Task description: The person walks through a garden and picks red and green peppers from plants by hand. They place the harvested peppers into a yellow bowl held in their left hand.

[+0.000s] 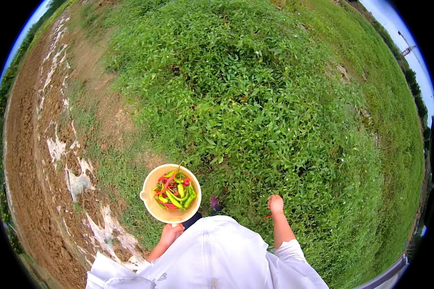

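Observation:
My left hand [171, 233] grips the short handle of a pale yellow plastic scoop [147, 203], which has a small spout on its left side. Inside the scoop lie several green and red chili peppers [174, 195]. At the lower right, my right hand [276, 204] is over the pepper plants [275, 126], its fingers curled. A thin red pepper [268, 216] shows just below that hand; whether the fingers hold it cannot be made out. Leafy green plants with small white flowers and some red peppers spread in front of me.
On the left run a strip of bare brown soil [25, 151] and torn pale plastic film [80, 182]. Grass [401, 144] borders the plants on the right. A purple thing [214, 201], perhaps footwear, shows by my legs. A grey curved edge [379, 278] stands at the lower right.

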### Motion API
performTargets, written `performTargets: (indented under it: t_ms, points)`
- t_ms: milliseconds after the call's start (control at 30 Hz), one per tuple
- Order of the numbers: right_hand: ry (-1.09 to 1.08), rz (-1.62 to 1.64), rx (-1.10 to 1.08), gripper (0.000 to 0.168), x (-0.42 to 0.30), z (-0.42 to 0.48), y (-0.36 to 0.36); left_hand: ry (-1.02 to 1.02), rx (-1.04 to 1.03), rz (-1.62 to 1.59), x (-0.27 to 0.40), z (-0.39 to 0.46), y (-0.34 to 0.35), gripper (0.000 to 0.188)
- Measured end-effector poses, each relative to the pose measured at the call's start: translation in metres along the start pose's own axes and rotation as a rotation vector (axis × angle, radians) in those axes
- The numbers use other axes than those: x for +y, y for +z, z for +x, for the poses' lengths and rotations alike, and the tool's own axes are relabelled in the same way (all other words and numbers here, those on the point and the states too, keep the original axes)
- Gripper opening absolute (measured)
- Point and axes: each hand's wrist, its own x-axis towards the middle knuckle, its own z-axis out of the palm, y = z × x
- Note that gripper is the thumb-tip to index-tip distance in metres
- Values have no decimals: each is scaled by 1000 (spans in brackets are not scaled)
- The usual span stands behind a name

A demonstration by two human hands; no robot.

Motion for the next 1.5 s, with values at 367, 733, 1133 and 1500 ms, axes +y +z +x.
performTargets:
  t_ms: [367,733,1133,1500]
  points:
    - [-248,331,-209,20,-199,-110,96,15,35,-334,22,-19,-82,11]
    - [-220,357,-334,31,-281,-153,192,126,215,-429,37,-35,-161,7]
    - [-18,740,-560,32,-301,-173,254,111,184,-417,60,-36,-185,7]
    - [-128,910,-781,24,-290,-245,357,-37,113,-437,86,4,-166,10]
